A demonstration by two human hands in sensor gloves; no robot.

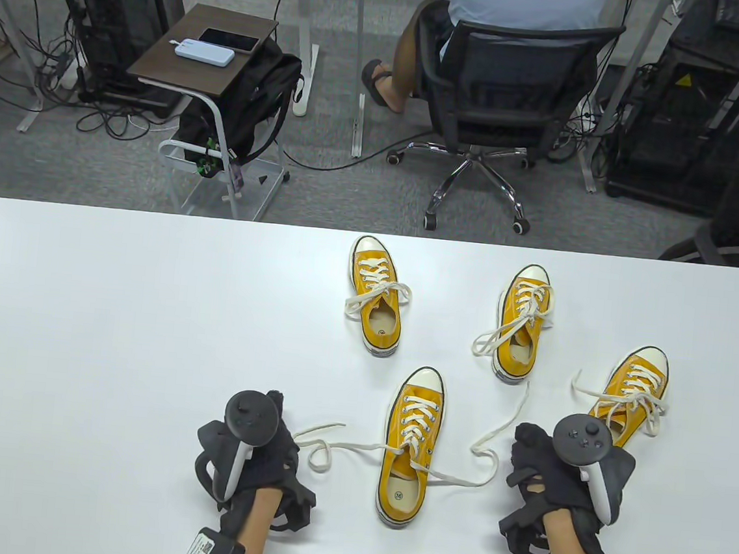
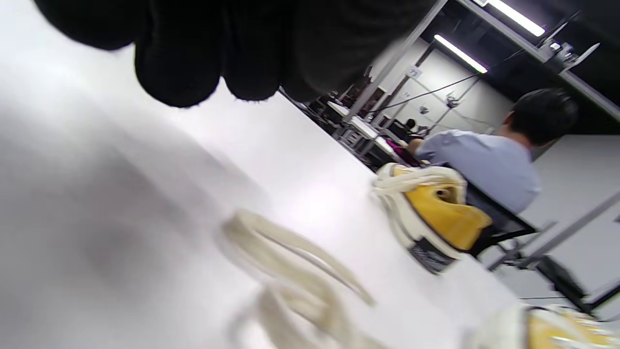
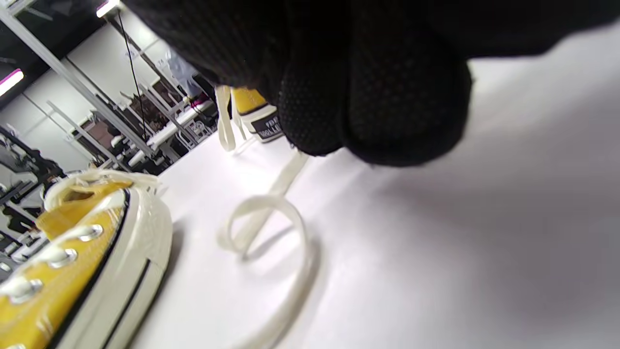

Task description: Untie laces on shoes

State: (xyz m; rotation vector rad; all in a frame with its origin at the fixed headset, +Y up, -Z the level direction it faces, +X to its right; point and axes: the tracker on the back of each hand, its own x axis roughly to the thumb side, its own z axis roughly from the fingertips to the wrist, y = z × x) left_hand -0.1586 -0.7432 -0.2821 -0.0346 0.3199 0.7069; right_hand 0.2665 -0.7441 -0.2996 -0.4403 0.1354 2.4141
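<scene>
Four yellow sneakers with cream laces stand on the white table [image 1: 110,330]. The nearest sneaker [image 1: 410,447] is untied: its left lace [image 1: 340,445] trails toward my left hand [image 1: 279,435], and its right lace [image 1: 490,445] loops toward my right hand [image 1: 531,459]. Both hands rest on the table beside this shoe, holding nothing. In the left wrist view, curled fingers [image 2: 193,63] hang above the loose lace [image 2: 290,261]. Curled fingers [image 3: 387,97] in the right wrist view hover over the lace loop [image 3: 271,213], next to the sneaker [image 3: 72,271].
Three sneakers still carry bows: one at the back middle [image 1: 375,297], one back right [image 1: 522,321], and one far right [image 1: 632,394] just beyond my right hand. Past the table's far edge a person sits in an office chair [image 1: 512,88], with a small side table [image 1: 202,45] to the left.
</scene>
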